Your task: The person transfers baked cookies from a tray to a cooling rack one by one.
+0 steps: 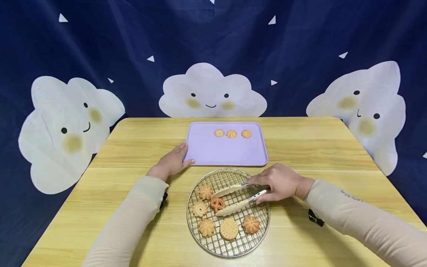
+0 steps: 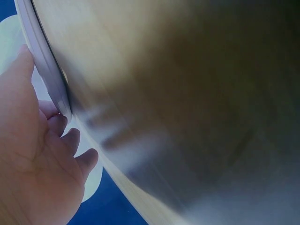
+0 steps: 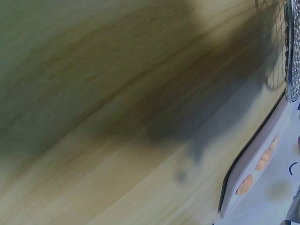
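Observation:
My right hand [image 1: 279,183] grips a pair of tongs [image 1: 233,207] with cream tips and metal arms. The tips are spread on either side of a brown pretzel-shaped cookie [image 1: 218,204], which lies on the round wire cooling rack [image 1: 265,237]. Around it sit several golden cookies, among them a round dotted one [image 1: 228,228] and a ring-shaped one [image 1: 200,209]. My left hand [image 1: 173,159] rests at the near left corner of the lilac tray [image 1: 217,152], fingers along its side and thumb by the front edge. In the left wrist view, loosely bent fingers [image 2: 70,140] touch the tray rim.
Three cookies [image 1: 231,134] stand in a row at the tray's far right. The tray lies just behind the rack on a wooden table [image 1: 310,144]. A dark blue curtain [image 1: 213,33] with smiling clouds hangs behind the table's far edge.

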The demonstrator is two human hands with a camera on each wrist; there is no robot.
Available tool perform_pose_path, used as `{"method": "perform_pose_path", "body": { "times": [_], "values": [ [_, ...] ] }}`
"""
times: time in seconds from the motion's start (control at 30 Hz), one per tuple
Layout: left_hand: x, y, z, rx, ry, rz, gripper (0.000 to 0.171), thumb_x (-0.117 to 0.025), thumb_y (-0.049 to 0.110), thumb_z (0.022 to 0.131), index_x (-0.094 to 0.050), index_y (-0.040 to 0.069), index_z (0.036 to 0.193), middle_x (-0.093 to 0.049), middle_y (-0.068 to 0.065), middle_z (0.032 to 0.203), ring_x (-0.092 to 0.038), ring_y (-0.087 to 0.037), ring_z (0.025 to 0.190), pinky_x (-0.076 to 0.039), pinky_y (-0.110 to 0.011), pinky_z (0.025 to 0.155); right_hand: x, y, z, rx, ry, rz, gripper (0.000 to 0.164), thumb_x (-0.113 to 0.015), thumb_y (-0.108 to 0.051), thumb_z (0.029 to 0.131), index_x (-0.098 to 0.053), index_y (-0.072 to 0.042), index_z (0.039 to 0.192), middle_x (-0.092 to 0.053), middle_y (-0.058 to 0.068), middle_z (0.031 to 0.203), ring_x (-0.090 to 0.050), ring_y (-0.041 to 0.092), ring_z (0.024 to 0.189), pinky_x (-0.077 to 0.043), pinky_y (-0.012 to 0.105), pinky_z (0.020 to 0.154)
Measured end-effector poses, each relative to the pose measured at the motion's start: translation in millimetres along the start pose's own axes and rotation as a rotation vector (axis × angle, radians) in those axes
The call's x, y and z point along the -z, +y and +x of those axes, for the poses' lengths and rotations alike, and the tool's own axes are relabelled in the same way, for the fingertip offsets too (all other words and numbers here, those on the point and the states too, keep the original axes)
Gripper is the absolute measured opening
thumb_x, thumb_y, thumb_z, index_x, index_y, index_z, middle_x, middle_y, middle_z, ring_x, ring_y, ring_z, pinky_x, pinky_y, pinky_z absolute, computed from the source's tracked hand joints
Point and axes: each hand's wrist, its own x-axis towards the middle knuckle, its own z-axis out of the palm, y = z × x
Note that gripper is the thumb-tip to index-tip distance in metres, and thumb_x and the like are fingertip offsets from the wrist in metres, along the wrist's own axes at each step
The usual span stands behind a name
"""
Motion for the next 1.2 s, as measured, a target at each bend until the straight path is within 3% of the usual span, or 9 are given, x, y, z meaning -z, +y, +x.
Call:
{"method": "perform_pose_path", "body": {
  "times": [0.4,0.67,0.93,1.03,1.2],
  "values": [
    [-0.4,0.2,0.3,-0.003,-0.003,-0.002,0.081,-0.041,0.052,0.098,-0.013,-0.005,0.15,-0.008,-0.018,0.156,-0.011,-0.036,0.142,-0.014,-0.045,0.115,-1.4,-1.4,-0.8,-0.014,-0.024,-0.019,0.061,-0.073,-0.055,0.075,-0.068,-0.01,0.116,-0.072,0.002,0.101,-0.068,0.009,0.073,-0.055,0.02,0.061],
    [0.0,0.5,-0.1,-0.002,-0.003,0.002,0.081,-0.04,0.052,0.098,-0.013,-0.005,0.149,-0.008,-0.018,0.156,-0.011,-0.035,0.142,-0.014,-0.045,0.115,1.5,1.8,-1.6,-0.029,-0.013,0.025,0.062,-0.073,-0.054,0.076,-0.067,-0.009,0.117,-0.071,0.003,0.103,-0.066,0.006,0.07,-0.055,0.02,0.061],
    [1.0,1.7,-1.1,-0.006,-0.002,0.007,0.081,-0.04,0.052,0.098,-0.014,-0.005,0.149,-0.009,-0.019,0.156,-0.012,-0.035,0.142,-0.014,-0.045,0.115,4.7,5.5,-0.6,-0.061,0.04,0.003,0.068,-0.069,-0.06,0.077,-0.065,-0.007,0.12,-0.072,0.001,0.093,-0.049,-0.002,0.054,-0.047,0.017,0.049],
    [1.3,2.0,-1.5,-0.006,-0.001,0.007,0.081,-0.041,0.052,0.098,-0.014,-0.005,0.149,-0.009,-0.019,0.156,-0.012,-0.036,0.142,-0.014,-0.045,0.115,4.4,5.9,0.4,-0.077,0.054,-0.014,0.072,-0.07,-0.061,0.076,-0.064,-0.007,0.121,-0.071,0.002,0.096,-0.042,-0.005,0.054,-0.042,0.014,0.045],
    [0.8,1.8,-1.2,-0.006,0.0,0.012,0.081,-0.04,0.052,0.098,-0.014,-0.005,0.149,-0.009,-0.019,0.156,-0.012,-0.036,0.142,-0.015,-0.045,0.115,4.9,5.6,1.7,-0.12,0.057,-0.044,0.078,-0.07,-0.063,0.073,-0.063,-0.005,0.124,-0.071,0.004,0.103,-0.043,-0.005,0.055,-0.039,0.014,0.044]
  ]
}}
